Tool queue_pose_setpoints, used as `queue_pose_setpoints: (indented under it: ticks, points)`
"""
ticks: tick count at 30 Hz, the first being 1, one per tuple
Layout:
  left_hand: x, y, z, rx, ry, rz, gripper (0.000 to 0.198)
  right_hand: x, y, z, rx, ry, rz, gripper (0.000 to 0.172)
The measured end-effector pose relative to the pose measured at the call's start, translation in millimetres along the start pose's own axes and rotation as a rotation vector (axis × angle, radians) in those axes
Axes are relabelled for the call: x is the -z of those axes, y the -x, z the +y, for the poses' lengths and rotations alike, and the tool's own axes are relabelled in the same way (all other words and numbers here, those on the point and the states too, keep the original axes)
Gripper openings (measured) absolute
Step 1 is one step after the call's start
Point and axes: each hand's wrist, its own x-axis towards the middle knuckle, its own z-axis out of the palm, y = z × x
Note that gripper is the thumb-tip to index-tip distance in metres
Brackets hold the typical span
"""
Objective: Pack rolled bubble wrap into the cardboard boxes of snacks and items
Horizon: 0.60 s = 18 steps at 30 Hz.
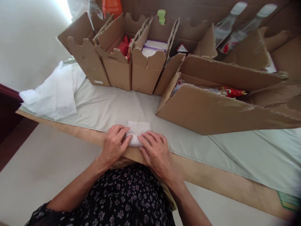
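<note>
At the front edge of the covered table lies a small white bundle point(138, 129), rectangular and apparently wrapped in bubble wrap. My left hand point(115, 142) grips its left side, fingers curled over the top and thumb near the front. On the opposite side, my right hand point(155, 147) holds it with the fingers bent across the top and the thumb low at the front edge. Whatever is inside the wrapping is hidden. A loose heap of bubble wrap point(56, 91) rests on the table to the left.
Cardboard boxes point(115, 69) stand in a row behind the bundle, with packets inside. A wider carton point(211, 110) sits at the right. Two clear bottles point(231, 18) with white caps lean at the back right. The wooden table edge point(211, 175) runs along the front.
</note>
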Motion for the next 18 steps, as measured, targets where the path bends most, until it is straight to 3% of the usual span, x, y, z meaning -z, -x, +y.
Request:
queue_pose_setpoints:
  ticks: [3, 5, 11, 14, 16, 18]
  points:
    - [9.6, 14.7, 3.7, 0.225, 0.239, 0.052, 0.032, -3.2, -10.3, 4.8, -0.075, -0.111, 0.124, 0.022]
    - [14.4, 26.3, 9.0, 0.403, 0.464, 0.017, 0.041, -0.5, -11.9, 2.1, -0.166, -0.217, 0.205, 0.02]
    - [3.2, 32.5, 31.3, 0.712, 1.086, -0.213, 0.082, 10.1, 10.7, -19.7, -0.26, -0.497, 0.106, 0.021]
    - [0.9, 25.1, 43.1, 0.741, 1.095, -0.279, 0.084, 16.9, 26.0, -14.9, -0.351, -0.488, 0.147, 0.019]
    - [2.7, 23.1, 50.8, 0.663, 0.991, -0.352, 0.084, 27.7, 32.4, -6.3, -0.419, -0.567, 0.118, 0.04]
    - [3.3, 24.2, 58.5, 0.526, 0.875, -0.449, 0.085, 41.2, 34.2, 1.8, -0.431, -0.74, -0.003, 0.059]
